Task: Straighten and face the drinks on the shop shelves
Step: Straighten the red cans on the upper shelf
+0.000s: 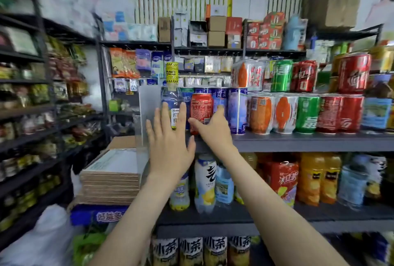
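The red can (201,108) is my worry. My right hand (213,130) has it by the lower half, thumb across the front on the left and the other fingers (220,110) curled round its right side. It stands close to the front lip of the shelf (298,142). If I twist it too briskly to turn the label, I judge it could slide off that lip or knock the bottle (173,103) just left of the thumb. That bottle is tall and clear, and I think it could tip against the clear divider (149,103) beyond it.

The can itself stands upright, between the bottle and a blue-and-white can (237,110) just right of my fingertips. What faces me looks like small print rather than a brand name, so I read it as not yet faced.

My left hand (168,144) is released, with its fingers (165,116) straight and spread in front of the bottle. I cannot tell whether they touch it. Further right of the fingers, wrapped packs of cans (283,114) sit in a row with stacked cans (248,74) on top. A hard sideways shove could unsettle that pile.
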The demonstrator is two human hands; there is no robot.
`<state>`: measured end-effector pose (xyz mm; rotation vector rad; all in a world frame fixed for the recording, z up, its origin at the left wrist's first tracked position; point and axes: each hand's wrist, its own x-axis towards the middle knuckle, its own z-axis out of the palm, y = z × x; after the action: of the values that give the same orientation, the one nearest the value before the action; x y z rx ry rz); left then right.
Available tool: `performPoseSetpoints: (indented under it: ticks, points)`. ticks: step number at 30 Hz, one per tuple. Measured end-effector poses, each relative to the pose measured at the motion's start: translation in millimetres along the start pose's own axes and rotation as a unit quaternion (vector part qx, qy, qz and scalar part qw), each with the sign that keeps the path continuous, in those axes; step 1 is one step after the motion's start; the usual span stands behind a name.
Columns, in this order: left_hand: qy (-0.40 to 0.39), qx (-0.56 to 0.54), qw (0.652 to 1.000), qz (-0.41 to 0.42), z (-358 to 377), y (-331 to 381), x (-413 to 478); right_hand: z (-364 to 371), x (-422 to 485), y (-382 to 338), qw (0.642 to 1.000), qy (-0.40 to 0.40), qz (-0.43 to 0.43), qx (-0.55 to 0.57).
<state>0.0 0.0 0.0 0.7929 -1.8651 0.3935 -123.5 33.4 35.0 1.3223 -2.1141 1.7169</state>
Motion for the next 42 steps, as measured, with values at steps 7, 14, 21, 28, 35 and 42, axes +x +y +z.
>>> performPoseSetpoints:
  ticks: [7, 14, 21, 28, 35, 42]
  points:
    - [-0.061, -0.041, 0.997, 0.002, -6, 37, -2, 2, 21, 6, 0.998, -0.051, 0.010, -0.027]
    - [-0.081, -0.390, 0.897, -0.192, -33, 44, 14, -25, -13, 8, 0.994, -0.021, -0.108, 0.022]
    - [-0.306, -0.634, 0.615, -0.354, -64, 81, 39, -122, -41, 26, 0.960, -0.018, -0.277, -0.046]
    - [-0.415, -0.726, 0.447, -0.319, -46, 148, 44, -208, -35, 66, 0.915, -0.045, -0.359, -0.180]
    - [-0.389, -0.788, 0.418, -0.229, -10, 244, 48, -295, -7, 110, 0.962, 0.031, -0.261, -0.069]
    - [-0.272, -0.724, 0.600, -0.204, 10, 344, 105, -385, 49, 148, 0.969, 0.133, -0.193, -0.082]
